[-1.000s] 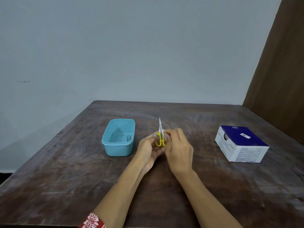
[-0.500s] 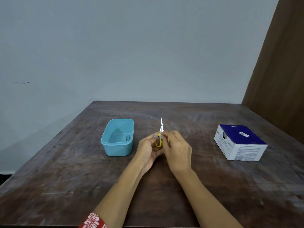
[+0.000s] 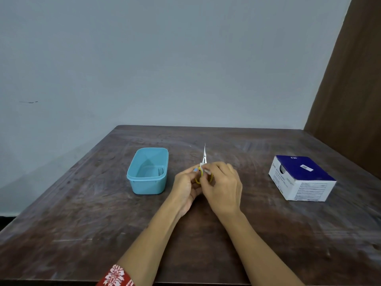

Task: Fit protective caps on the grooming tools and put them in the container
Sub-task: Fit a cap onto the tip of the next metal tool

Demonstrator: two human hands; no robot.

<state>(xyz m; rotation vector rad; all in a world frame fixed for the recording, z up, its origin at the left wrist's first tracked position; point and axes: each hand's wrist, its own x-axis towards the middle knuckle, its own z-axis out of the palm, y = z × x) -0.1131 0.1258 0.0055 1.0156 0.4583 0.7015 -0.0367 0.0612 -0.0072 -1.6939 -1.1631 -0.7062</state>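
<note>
head view, starting at the fingers: the right hand (image 3: 221,187) pinches a small pale piece at its fingertips (image 3: 206,169), probably the protective cap (image 3: 203,166), though it is too small to be sure. the left hand (image 3: 185,185) curls around the yellow loops of the scissors (image 3: 204,162), gripping them from the 9 o'clock side, with the right hand meeting it from 3 o'clock. both hands are touching or nearly so around the handles.

the scissors stand nearly upright between the two hands, long axis running 6 to 12 o'clock, handles down in the fingers and the bare metal tip pointing to 12 o'clock, away from the person. the blades look closed and uncovered.

what the next move turns on, as i judge it: the tip lies at 12 o'clock from the right fingertips, just above them, so the pale piece would need to travel up along the blade axis and slide down over the point. the right hand is the nearer one for that.

outward from the hands, the blue container (image 3: 147,171) sits on the dark wooden table (image 3: 82,223) at 9 o'clock, near the left hand, open-topped, with something small inside its right end. a blue and white box (image 3: 302,178) lies well apart at 3 o'clock.
</note>
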